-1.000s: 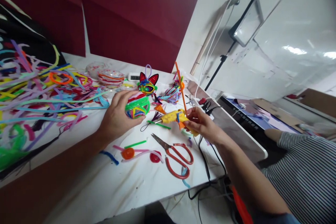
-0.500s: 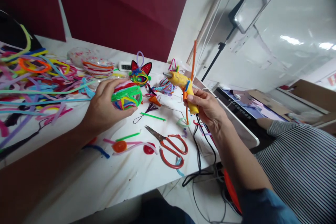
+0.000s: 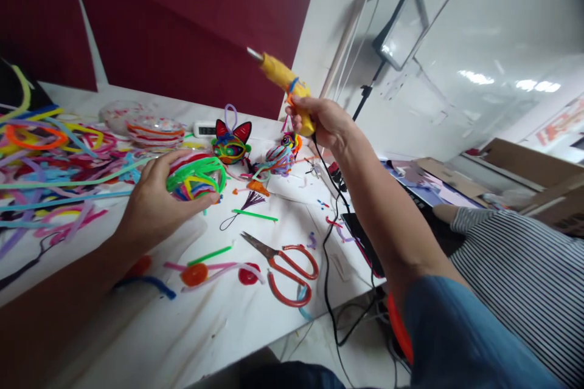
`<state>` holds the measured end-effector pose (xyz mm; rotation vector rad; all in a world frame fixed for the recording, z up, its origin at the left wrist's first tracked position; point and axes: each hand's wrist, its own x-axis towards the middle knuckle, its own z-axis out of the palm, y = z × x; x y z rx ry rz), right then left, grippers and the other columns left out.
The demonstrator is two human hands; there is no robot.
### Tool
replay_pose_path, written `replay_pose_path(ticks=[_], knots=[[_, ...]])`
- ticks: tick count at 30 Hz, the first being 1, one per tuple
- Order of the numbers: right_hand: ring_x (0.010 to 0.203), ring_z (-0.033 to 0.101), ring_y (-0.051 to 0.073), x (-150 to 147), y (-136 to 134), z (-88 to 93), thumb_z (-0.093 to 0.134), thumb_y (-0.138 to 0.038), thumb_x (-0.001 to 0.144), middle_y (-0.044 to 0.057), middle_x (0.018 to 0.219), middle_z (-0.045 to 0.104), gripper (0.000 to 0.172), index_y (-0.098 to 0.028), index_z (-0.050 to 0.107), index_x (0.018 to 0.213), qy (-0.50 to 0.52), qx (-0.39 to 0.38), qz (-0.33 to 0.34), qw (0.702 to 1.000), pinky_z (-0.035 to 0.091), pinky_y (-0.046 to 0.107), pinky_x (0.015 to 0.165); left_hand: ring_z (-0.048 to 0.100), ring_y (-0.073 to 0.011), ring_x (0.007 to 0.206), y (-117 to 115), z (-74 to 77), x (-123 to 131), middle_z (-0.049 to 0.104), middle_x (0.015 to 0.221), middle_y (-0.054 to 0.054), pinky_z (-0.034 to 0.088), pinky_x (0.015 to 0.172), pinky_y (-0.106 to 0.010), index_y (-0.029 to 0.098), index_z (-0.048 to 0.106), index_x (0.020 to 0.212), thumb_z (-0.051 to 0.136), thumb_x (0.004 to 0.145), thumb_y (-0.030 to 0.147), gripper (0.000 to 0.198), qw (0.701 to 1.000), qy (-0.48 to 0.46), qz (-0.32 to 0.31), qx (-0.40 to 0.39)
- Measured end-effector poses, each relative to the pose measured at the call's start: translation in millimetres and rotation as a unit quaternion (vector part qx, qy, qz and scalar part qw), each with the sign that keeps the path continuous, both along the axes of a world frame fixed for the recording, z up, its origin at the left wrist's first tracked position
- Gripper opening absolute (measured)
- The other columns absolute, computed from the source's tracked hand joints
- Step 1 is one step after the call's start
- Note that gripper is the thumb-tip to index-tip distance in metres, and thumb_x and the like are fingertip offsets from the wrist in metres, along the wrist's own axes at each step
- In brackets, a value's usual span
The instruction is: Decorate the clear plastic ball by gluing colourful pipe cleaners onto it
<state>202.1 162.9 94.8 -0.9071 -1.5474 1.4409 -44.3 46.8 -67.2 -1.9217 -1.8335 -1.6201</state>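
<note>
My left hand (image 3: 152,197) is wrapped round a ball (image 3: 198,177) covered in green, red, yellow and blue pipe cleaners. Held up high in my right hand (image 3: 326,118) is a yellow hot glue gun (image 3: 285,79), its metal nozzle pointing to the upper left and its black cord hanging down. Red-handled scissors (image 3: 287,264) lie on the table in front, blades partly hidden by nothing. Behind the ball stands a cat-eared pipe cleaner ornament (image 3: 232,141). Beside it rests another colourful pipe cleaner ornament (image 3: 280,157). A purple tassel (image 3: 249,202) and a green pipe cleaner piece (image 3: 255,215) lie near the ball.
Loose pipe cleaners (image 3: 59,158) heap up at the left. A clear ball half (image 3: 155,130) with coloured strands and a small digital clock (image 3: 204,129) stand at the back. A person in a striped top (image 3: 515,267) is at the right, near cardboard boxes (image 3: 538,176).
My right hand has raised the glue gun and moved it up and to the left. An orange strand seen by the gun earlier no longer shows there. The left hand still holds the ball.
</note>
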Motion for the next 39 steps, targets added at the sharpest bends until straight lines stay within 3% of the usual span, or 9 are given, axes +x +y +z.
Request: replay_pose_path(ticks=[3,6,8,12,16,20,25,31,39], knots=[[0.051,0.048,-0.005,-14,5,15.2,0.037,-0.017,0.1,-0.006,0.07,0.059,0.029,-0.003,0.058,0.086,-0.016,0.018,0.011,1.0,0.038,0.01,0.057,0.056,-0.0384,0.128,0,1.0,0,0.06,0.136,-0.014,0.042,0.111,-0.052,0.018,0.054,0.135,0.078,0.066,0.046,0.079,1.0,-0.011,0.004,-0.006],[0.053,0.048,-0.006,-17,-3,15.9,0.033,-0.021,0.098,-0.009,0.068,0.054,0.033,-0.003,0.056,0.083,-0.014,0.088,0.019,0.996,0.035,0.014,0.058,0.055,-0.0375,0.129,0,2.5,1,0.06,0.136,-0.015,0.042,0.112,-0.051,0.016,0.054,0.135,0.077,0.067,0.045,0.077,1.0,-0.005,-0.013,0.0],[0.051,0.049,-0.002,-11,-13,6.2,0.058,-0.02,0.089,-0.01,0.063,0.054,0.013,-0.008,0.056,0.085,0.005,0.158,0.036,0.987,0.038,0.013,0.055,0.055,-0.037,0.128,-1,4.0,2,0.06,0.134,-0.016,0.042,0.111,-0.05,0.014,0.054,0.134,0.077,0.067,0.044,0.077,1.0,0.007,-0.028,0.009],[0.049,0.052,0.004,16,-40,-28.6,0.083,-0.024,0.068,-0.005,0.065,0.059,0.027,-0.013,0.061,0.079,0.003,0.185,0.021,0.982,0.044,0.016,0.048,0.057,-0.0337,0.125,-6,6.9,7,0.06,0.132,-0.016,0.046,0.109,-0.043,0.012,0.055,0.133,0.075,0.07,0.041,0.072,0.996,0.046,-0.062,0.033],[0.049,0.055,0.008,41,-69,-55.3,0.082,-0.036,0.074,-0.001,0.061,0.061,0.027,-0.013,0.066,0.078,-0.092,0.208,0.037,0.973,0.042,0.018,0.043,0.059,-0.0311,0.124,-12,6.6,13,0.06,0.131,-0.013,0.047,0.108,-0.039,0.016,0.055,0.133,0.072,0.072,0.038,0.066,0.992,0.08,-0.086,0.042],[0.056,0.059,0.01,47,-92,-67.1,0.082,-0.037,0.074,0.003,0.071,0.067,0.029,-0.013,0.069,0.085,-0.12,0.206,0.07,0.969,0.046,0.019,0.048,0.057,-0.0313,0.127,-18,6.1,18,0.057,0.135,-0.011,0.046,0.109,-0.04,0.022,0.053,0.134,0.072,0.071,0.038,0.068,0.991,0.092,-0.094,0.019],[0.058,0.059,0.011,50,-98,-78.5,0.082,-0.032,0.076,0.002,0.07,0.066,0.026,-0.012,0.069,0.086,-0.136,0.211,0.077,0.965,0.052,0.021,0.052,0.053,-0.0304,0.132,-24,9.0,24,0.053,0.139,-0.014,0.042,0.113,-0.041,0.019,0.051,0.137,0.069,0.076,0.036,0.066,0.986,0.128,-0.107,-0.009],[0.06,0.057,0.008,52,-96,-79.3,0.081,-0.029,0.079,0.004,0.08,0.071,0.023,-0.012,0.072,0.091,-0.148,0.224,0.109,0.957,0.05,0.017,0.052,0.056,-0.0302,0.129,-23,5.6,25,0.054,0.136,-0.009,0.046,0.11,-0.04,0.024,0.051,0.138,0.069,0.074,0.036,0.067,0.983,0.136,-0.125,0.004],[0.064,0.057,0.006,50,-89,-71.3,0.078,-0.017,0.081,0.003,0.087,0.071,0.018,-0.013,0.073,0.098,-0.15,0.25,0.163,0.943,0.047,0.013,0.054,0.058,-0.031,0.127,-25,11.4,22,0.054,0.135,-0.01,0.049,0.108,-0.038,0.021,0.052,0.136,0.068,0.072,0.035,0.067,0.975,0.157,-0.156,-0.011]])
